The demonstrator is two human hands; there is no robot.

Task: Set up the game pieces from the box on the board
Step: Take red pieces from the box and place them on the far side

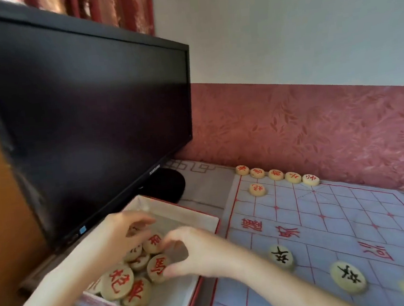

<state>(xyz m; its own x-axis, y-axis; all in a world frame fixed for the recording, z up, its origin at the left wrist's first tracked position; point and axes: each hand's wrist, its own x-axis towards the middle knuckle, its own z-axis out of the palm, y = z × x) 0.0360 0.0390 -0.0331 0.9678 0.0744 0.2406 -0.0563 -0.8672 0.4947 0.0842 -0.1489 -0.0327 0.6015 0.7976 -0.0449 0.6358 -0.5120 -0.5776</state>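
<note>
An open box [192, 213], white inside with a red rim, sits left of the cloth board [327, 217], which is pale blue with red lines. Several round wooden pieces with red characters [121, 282] are heaped in the box. My right hand [199, 251] reaches in from the right; its thumb and forefinger curl round one red piece [157, 267], and the forefinger tip touches another [152, 242]. My left hand [119, 233] hovers over the heap with fingers curled; what it holds is blurred. Several red pieces [276, 175] line the board's far edge. Black pieces [281, 256] stand near me.
A large black monitor [79, 111] leans over the box's left side, its round base [168, 183] just behind the box. A red patterned wall [317, 125] runs along the board's far edge. Open board squares lie between the red and black rows.
</note>
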